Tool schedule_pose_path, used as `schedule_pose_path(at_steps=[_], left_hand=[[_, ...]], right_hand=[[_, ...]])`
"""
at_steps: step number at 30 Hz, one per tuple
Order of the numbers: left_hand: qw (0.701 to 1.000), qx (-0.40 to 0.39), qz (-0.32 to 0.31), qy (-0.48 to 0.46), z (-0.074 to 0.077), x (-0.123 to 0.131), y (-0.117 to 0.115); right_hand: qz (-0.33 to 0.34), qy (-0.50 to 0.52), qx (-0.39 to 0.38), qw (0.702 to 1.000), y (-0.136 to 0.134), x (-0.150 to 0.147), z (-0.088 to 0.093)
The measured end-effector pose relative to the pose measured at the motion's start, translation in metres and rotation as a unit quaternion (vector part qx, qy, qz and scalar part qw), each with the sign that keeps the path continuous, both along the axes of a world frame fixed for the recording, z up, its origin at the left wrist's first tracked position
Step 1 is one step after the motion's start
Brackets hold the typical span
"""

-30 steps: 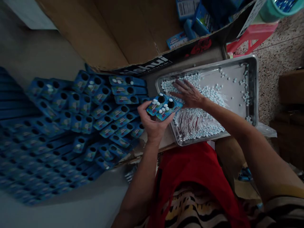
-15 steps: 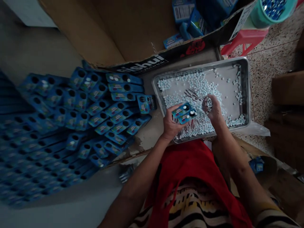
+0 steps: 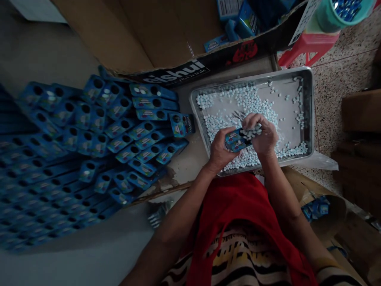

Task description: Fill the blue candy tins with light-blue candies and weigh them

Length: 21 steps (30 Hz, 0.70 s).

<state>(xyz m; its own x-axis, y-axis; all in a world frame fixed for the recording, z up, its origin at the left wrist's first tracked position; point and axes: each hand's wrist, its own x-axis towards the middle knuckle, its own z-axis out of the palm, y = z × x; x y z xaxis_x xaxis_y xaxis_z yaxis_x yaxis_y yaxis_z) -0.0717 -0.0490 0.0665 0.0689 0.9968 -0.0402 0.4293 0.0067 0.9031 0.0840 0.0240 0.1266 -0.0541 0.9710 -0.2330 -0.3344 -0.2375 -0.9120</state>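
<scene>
My left hand [image 3: 219,150] grips a pair of small blue boxes [image 3: 235,140] with round holes, held over the metal tray [image 3: 309,115]. My right hand [image 3: 262,137] is cupped around a handful of small white pellets [image 3: 251,132] and rests against the tops of the boxes, tipping pellets onto them. The tray holds a loose spread of white pellets [image 3: 238,101]. To the left lies a big overlapping spread of the same blue boxes [image 3: 98,151], most with dark empty holes, a few with white pellets in them.
A brown cardboard carton [image 3: 154,35] with black printed edge stands behind the tray, with blue packs [image 3: 238,20] inside. A pink plastic stool [image 3: 309,45] and a teal container [image 3: 342,12] sit at the upper right. More cardboard boxes [image 3: 360,119] stand at the right.
My right hand went from lying flat on the pellets to scooping a handful and bringing it onto the boxes. My left hand carried the boxes right, over the tray.
</scene>
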Motion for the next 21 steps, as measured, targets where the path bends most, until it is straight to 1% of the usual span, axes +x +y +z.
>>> schedule_pose_path(at_steps=[3, 6, 7, 9, 11, 12, 14, 16, 17, 18, 19, 20, 21], left_hand=[[1.0, 0.011, -0.024, 0.007, 0.002, -0.003, 0.003], [0.999, 0.023, -0.038, 0.009, 0.002, -0.005, 0.005], [1.0, 0.013, -0.027, 0.009, 0.002, -0.005, 0.006], [1.0, -0.017, 0.018, 0.005, -0.001, -0.003, 0.007], [0.997, -0.036, 0.067, 0.0, -0.006, 0.001, 0.008], [0.996, -0.036, 0.082, -0.004, -0.01, 0.003, 0.008], [0.996, -0.028, 0.08, -0.019, -0.019, 0.006, 0.007], [0.997, -0.015, 0.049, -0.05, -0.028, 0.003, 0.005], [0.998, -0.01, 0.025, -0.065, -0.032, -0.001, 0.004], [0.997, -0.008, -0.005, -0.075, -0.035, -0.007, 0.003], [0.996, -0.011, -0.037, -0.079, -0.037, -0.014, 0.002], [0.994, -0.017, -0.069, -0.077, -0.037, -0.022, 0.002], [0.992, -0.027, -0.097, -0.072, -0.037, -0.03, 0.003]], right_hand=[[0.007, -0.032, -0.006, 0.999, 0.001, -0.001, -0.004], [0.005, -0.03, 0.005, 1.0, -0.003, -0.001, -0.006], [0.003, -0.021, 0.013, 1.0, -0.006, 0.0, -0.007], [0.0, -0.003, 0.028, 1.0, -0.012, 0.0, -0.007], [0.002, 0.003, 0.034, 0.999, -0.018, 0.0, -0.006], [0.008, 0.005, 0.033, 0.999, -0.021, -0.001, -0.006], [0.023, 0.01, 0.03, 0.999, -0.023, 0.0, -0.006], [0.029, 0.007, 0.025, 0.999, -0.022, 0.007, -0.009], [0.024, -0.012, 0.023, 0.999, -0.021, 0.014, -0.013], [0.014, -0.053, 0.023, 0.998, -0.02, 0.025, -0.018], [0.005, -0.118, 0.026, 0.993, -0.02, 0.039, -0.025], [0.001, -0.208, 0.032, 0.978, -0.022, 0.056, -0.032], [0.007, -0.313, 0.04, 0.949, -0.025, 0.075, -0.04]])
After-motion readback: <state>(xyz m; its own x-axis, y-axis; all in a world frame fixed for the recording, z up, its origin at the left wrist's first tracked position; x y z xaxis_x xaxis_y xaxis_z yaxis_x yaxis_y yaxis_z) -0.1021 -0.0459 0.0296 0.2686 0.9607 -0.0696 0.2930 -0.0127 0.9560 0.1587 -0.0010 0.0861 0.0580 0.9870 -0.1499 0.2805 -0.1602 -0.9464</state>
